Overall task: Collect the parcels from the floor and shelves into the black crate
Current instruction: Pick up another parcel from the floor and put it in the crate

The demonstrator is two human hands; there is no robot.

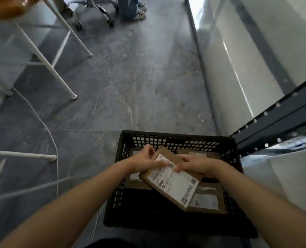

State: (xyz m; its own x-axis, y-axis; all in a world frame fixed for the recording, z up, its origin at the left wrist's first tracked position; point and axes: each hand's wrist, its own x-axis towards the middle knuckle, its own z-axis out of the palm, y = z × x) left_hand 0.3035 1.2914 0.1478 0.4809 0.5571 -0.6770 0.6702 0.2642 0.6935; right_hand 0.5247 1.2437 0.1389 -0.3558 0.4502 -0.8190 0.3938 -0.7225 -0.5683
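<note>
A black lattice crate [177,138] stands on the grey floor right below me. Over its opening I hold a flat brown cardboard parcel [173,183] with a white shipping label, tilted. My left hand [145,161] grips its far left edge, thumb on the label. My right hand [197,165] grips its far right edge, fingers curled over the cardboard. Several more brown parcels lie inside the crate, one at the right [207,199] and one at the back [198,153], partly hidden by my hands.
A dark metal shelf rack [281,119] rises at the right, beside a glossy white wall panel. White table legs [59,77] and a white cable [46,129] occupy the left floor. A person's feet [137,11] and a wheeled chair base stand far ahead.
</note>
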